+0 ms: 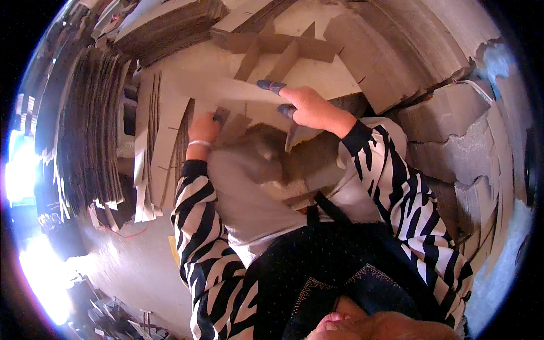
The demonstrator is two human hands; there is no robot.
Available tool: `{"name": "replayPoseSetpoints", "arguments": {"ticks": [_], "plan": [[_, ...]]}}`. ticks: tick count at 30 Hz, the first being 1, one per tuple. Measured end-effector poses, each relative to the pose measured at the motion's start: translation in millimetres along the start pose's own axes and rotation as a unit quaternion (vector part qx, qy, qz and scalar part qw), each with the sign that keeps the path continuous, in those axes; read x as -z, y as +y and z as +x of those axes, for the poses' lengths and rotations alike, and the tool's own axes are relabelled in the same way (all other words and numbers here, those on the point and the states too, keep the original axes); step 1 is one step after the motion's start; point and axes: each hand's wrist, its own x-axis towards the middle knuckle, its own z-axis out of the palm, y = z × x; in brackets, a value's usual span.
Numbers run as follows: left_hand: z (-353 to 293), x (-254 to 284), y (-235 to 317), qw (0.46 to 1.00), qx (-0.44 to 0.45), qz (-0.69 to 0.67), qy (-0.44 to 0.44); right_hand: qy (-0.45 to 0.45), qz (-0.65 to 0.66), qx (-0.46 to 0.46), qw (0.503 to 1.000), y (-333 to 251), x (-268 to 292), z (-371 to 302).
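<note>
A slotted cardboard strip [235, 90], blurred by motion, spans the space between my hands. My right hand [323, 112] has dark covers on its thumb and forefinger, which pinch the strip's right end. My left hand [204, 128], a pale band at its wrist, is closed at the left end, a dark cover showing on one fingertip. Short cardboard pieces [233, 129] stick out beside that fingertip, and the left fingers seem to grip one; the exact hold is partly hidden. Just beyond my hands stands a divider grid [286, 52] of interlocked cardboard strips.
Upright cardboard sheets [93, 127] are packed at the left, with slotted strips [161, 136] beside my left forearm. Flat stacks lie at the far left [170, 28] and far right [391, 51]. Torn-edged cardboard bundles [447, 130] stand to the right. Dark scraps [124, 317] lie at lower left.
</note>
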Motion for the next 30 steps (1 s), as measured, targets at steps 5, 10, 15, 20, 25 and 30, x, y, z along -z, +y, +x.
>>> {"name": "replayPoseSetpoints", "arguments": {"ticks": [5,10,15,20,25,30], "plan": [[9.6,16.4,-15.2,0.995,0.091,-0.019,-0.022,-0.01,-0.044,-0.01,0.999,-11.4,5.1,6.6],[13.8,20.5,-10.2,0.995,0.102,0.013,-0.001,-0.009,-0.124,0.009,0.992,-14.9,6.5,9.3],[-9.5,54.8,54.1,0.965,-0.032,0.096,0.242,0.003,-0.152,0.025,0.988,-19.8,15.4,19.4],[-32.0,34.6,72.5,0.99,-0.037,0.1,0.093,0.017,-0.157,0.009,0.987,-9.7,5.2,33.8],[-59.9,24.0,72.2,0.995,-0.042,0.092,0.012,0.01,-0.126,-0.016,0.992,2.7,8.4,22.1],[-79.2,23.8,66.9,0.995,-0.035,0.086,0.031,-0.016,-0.086,-0.003,0.996,-2.4,-3.2,11.0]]}}
